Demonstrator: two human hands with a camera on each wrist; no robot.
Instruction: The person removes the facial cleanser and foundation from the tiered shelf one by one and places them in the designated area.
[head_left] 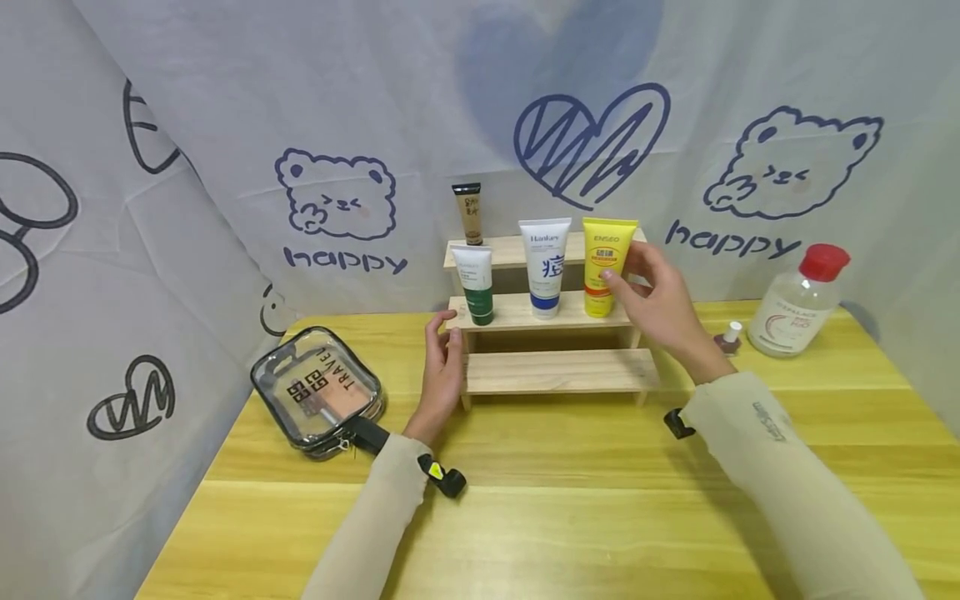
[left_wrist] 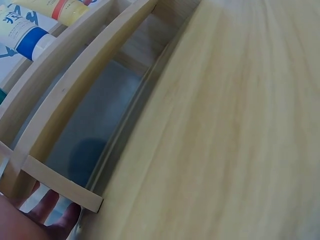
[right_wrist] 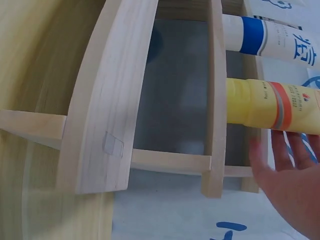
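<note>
A three-tier wooden display rack (head_left: 558,372) stands on the table. My left hand (head_left: 441,371) grips its left end, with fingers behind the side piece in the left wrist view. On the middle tier stand a green-and-white tube (head_left: 477,287), a white-and-blue tube (head_left: 545,267) and a yellow tube (head_left: 609,242), all upright on their caps. My right hand (head_left: 660,304) is at the right side of the yellow tube, thumb toward its front and fingers partly hidden behind it. The right wrist view shows a gap between thumb and tube. A small tan tube (head_left: 469,218) with a black end stands on the top tier.
A clear travel pouch (head_left: 318,392) with black trim lies left of the rack. On the right stand a small nail polish bottle (head_left: 729,337) with a white cap and a large clear bottle (head_left: 797,312) with a red cap. A printed cloth (head_left: 420,100) hangs behind the table.
</note>
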